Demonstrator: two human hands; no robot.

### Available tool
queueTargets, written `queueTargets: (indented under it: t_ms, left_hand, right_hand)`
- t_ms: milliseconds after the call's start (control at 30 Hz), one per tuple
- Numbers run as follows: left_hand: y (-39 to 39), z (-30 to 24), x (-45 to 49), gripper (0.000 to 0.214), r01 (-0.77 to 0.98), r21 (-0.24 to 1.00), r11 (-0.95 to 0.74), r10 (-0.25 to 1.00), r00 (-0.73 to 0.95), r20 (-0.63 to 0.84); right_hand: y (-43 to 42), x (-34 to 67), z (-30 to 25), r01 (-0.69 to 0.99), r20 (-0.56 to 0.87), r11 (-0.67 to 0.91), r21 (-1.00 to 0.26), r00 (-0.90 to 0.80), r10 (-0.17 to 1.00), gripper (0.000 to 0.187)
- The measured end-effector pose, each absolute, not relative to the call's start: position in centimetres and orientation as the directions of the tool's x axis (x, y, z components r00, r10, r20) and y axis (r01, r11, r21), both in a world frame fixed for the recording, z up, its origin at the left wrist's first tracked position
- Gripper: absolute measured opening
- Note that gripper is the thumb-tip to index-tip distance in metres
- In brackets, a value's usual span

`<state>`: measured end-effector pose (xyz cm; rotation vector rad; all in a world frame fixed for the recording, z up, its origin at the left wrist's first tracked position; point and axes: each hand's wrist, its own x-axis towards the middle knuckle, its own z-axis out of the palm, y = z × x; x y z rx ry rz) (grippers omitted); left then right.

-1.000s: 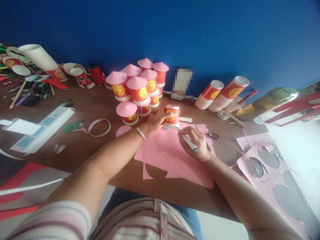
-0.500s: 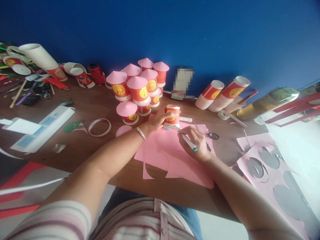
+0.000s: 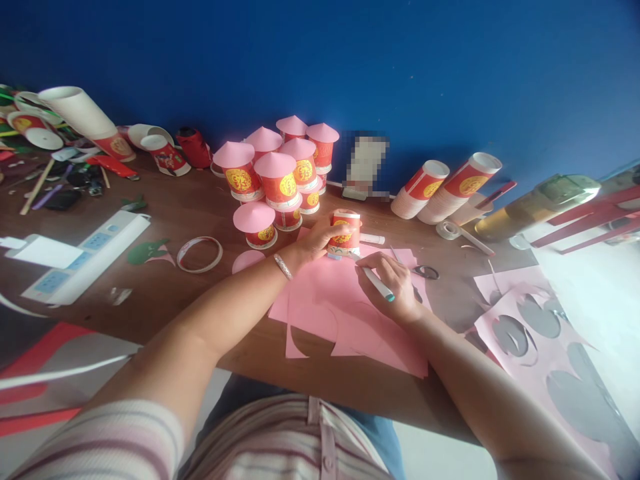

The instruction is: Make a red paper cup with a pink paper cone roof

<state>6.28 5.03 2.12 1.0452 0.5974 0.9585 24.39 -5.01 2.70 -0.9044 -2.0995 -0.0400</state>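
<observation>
My left hand [image 3: 321, 239] is closed around a red paper cup [image 3: 345, 233] with a yellow printed emblem and a white lower band. Dark marks show on that band. Pinched in my right hand [image 3: 393, 280] is a white marker pen [image 3: 379, 285] with a green end, its tip at the lower right of the cup. Pink paper sheets [image 3: 320, 293] lie under both hands. Behind the cup rests a white pen cap or second marker [image 3: 373, 239]. Scissors [image 3: 426, 272] lie right of my right hand, partly hidden by paper.
Several red cups with pink paper cone tops [image 3: 275, 163] stand stacked at the back. Two leaning cup stacks [image 3: 457, 188], a tape roll [image 3: 449, 230] and cut pink paper [image 3: 500, 333] are right. A white power strip [image 3: 90, 257] and a cardboard ring [image 3: 199, 255] lie left.
Almost nothing differs. Both hands keep their hold on the cup and marker, and the view has shifted very slightly.
</observation>
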Motion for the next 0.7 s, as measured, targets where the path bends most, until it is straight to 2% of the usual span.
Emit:
queueTargets:
  t_ms: [267, 433, 700]
  left_hand:
    - [4.81, 2.07, 6.43, 0.049, -0.391, 0.899, 0.198, 0.897, 0.443, -0.005]
    - [4.44, 2.51, 6.25, 0.043, -0.339, 0.919, 0.203, 0.898, 0.438, -0.037]
    - [4.74, 2.53, 5.91, 0.050, -0.297, 0.934, 0.197, 0.871, 0.491, -0.027]
  right_hand:
    - [-5.10, 24.31, 2.71, 0.627, 0.675, 0.710, -0.319, -0.375, 0.635, 0.015]
    - [-5.08, 23.95, 2.49, 0.654, 0.707, 0.687, -0.316, -0.321, 0.630, 0.015]
    - [-5.05, 23.98, 2.90, 0.655, 0.648, 0.614, -0.441, -0.241, 0.722, 0.013]
